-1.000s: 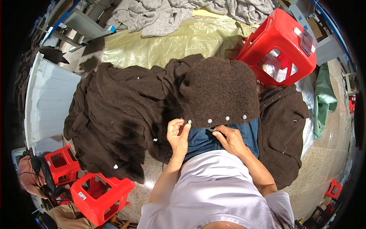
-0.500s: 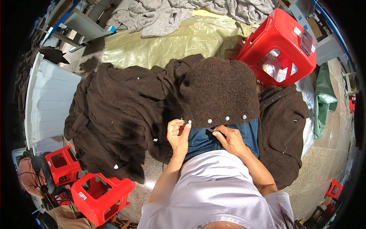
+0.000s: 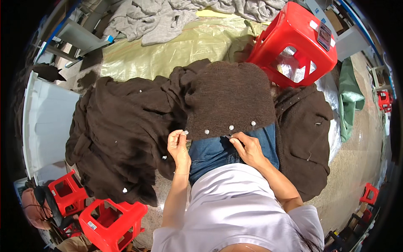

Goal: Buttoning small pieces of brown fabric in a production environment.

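Now, L grip (image 3: 178, 148) pinches knit (image 3: 231, 94) @ edge; R grip (image 3: 250, 149), thin tool (image 3: 228, 136); room betw.

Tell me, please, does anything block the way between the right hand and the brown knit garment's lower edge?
Nothing visible does. The right hand is just below the lower edge of the brown knit garment, over blue jeans; only a thin item shows at its fingers, too small to identify.

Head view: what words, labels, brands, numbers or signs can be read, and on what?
None can be read.
White label on the lower-left red stool: too small.
Blue mark on the grey upright, upper right: too small.
Phone screen on the large red stool: too small.
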Available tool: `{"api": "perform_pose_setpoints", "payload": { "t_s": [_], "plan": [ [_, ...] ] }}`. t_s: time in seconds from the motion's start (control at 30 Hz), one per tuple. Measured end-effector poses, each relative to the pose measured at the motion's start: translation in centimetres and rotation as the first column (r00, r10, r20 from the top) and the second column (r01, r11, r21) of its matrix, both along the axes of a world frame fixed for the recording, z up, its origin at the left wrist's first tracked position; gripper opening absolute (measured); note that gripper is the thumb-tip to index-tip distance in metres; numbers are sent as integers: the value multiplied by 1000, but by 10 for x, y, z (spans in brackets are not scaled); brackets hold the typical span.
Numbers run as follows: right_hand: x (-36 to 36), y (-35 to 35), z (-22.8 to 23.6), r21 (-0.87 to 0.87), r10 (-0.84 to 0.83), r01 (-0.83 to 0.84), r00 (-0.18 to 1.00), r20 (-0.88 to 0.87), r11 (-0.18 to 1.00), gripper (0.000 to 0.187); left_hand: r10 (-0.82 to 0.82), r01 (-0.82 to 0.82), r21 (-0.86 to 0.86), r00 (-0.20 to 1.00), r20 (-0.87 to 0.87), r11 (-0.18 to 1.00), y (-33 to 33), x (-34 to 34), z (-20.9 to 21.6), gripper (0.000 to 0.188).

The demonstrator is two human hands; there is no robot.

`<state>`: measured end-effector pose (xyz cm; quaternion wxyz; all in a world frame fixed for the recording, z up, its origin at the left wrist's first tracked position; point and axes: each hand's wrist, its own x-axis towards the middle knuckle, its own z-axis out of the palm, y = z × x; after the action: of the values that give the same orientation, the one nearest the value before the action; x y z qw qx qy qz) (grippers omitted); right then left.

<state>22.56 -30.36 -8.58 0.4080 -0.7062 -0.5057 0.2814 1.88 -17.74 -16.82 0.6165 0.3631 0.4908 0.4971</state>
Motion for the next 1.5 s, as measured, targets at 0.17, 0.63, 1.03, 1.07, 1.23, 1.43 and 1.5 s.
{"api": "perform_pose_setpoints", "payload": {
  "t_s": [0.17, 0.63, 1.03, 1.07, 1.23, 1.43, 1.5],
  "plan": [
    [3, -5, -9, -18, 1, 0, 1000, 23, 1000, 18, 85, 7, 252, 932, -352, 968, -5, 13, 15, 6],
    [5, -9, -2, -17, 105, -104, 994, 33, 994, 28, 7, 585, 508, 651, -759, 632, -16, 40, 65, 31],
    [18, -38, 1, -21, 7, -9, 995, -99, 1000, 25, 124, 569, 568, 633, -764, 595, -7, 55, 60, 12],
    [20, -40, 3, 3, 9, -9, 994, -109, 1000, 25, 133, 563, 577, 637, -759, 591, -7, 55, 59, 11],
    [19, -46, -9, 90, -87, 102, 984, -154, 991, 18, 131, 560, 569, 633, -763, 602, -7, 51, 53, 9],
    [21, -51, -16, 108, -115, 137, 975, -188, 985, 10, 112, 410, 641, 782, -613, 649, -12, 56, 53, 5],
    [22, -51, -16, 104, -114, 136, 974, -197, 985, 9, 106, 382, 674, 819, -564, 632, -16, 62, 56, 5]
  ]
}}
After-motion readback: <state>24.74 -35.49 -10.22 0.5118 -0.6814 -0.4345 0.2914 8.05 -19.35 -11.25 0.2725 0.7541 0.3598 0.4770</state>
